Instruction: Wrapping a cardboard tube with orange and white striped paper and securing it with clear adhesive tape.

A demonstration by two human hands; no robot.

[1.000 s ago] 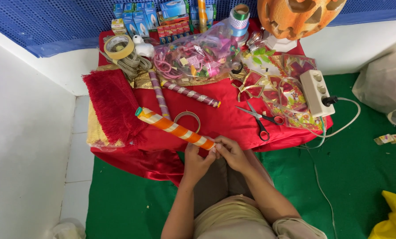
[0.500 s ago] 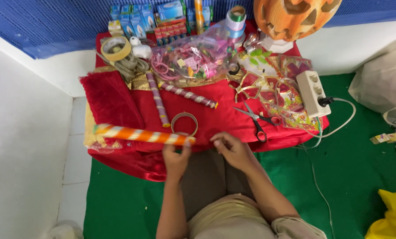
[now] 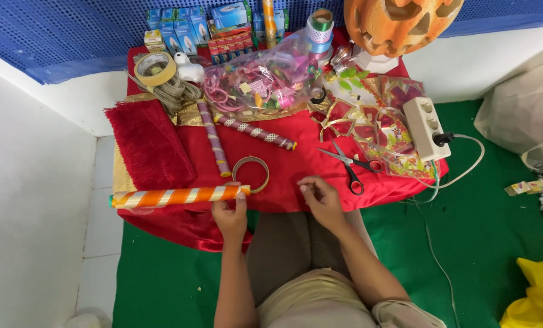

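My left hand (image 3: 230,214) grips the right end of a long stick wrapped in orange, white and gold spiral ribbon (image 3: 177,196). The stick lies level along the near edge of the red cloth (image 3: 302,170) and reaches out to the left. My right hand (image 3: 320,199) hovers over the cloth's near edge with finger and thumb pinched together; whether anything is between them is too small to tell. A gold ring of tape (image 3: 251,174) lies just beyond my left hand. Red-handled scissors (image 3: 350,165) lie to the right of my right hand.
Two purple patterned wrapped sticks (image 3: 214,138) (image 3: 256,133) lie mid-cloth. A clear bag of coloured bits (image 3: 259,85), a masking tape roll (image 3: 155,68), blue boxes (image 3: 195,24), an orange pumpkin lantern (image 3: 402,24) and a white power strip (image 3: 426,127) crowd the back and right. Red fringed fabric (image 3: 147,146) lies left.
The striped stick swung from a diagonal to level and shifted left, held by my left hand alone. My right hand let go of it and drew away to the right.
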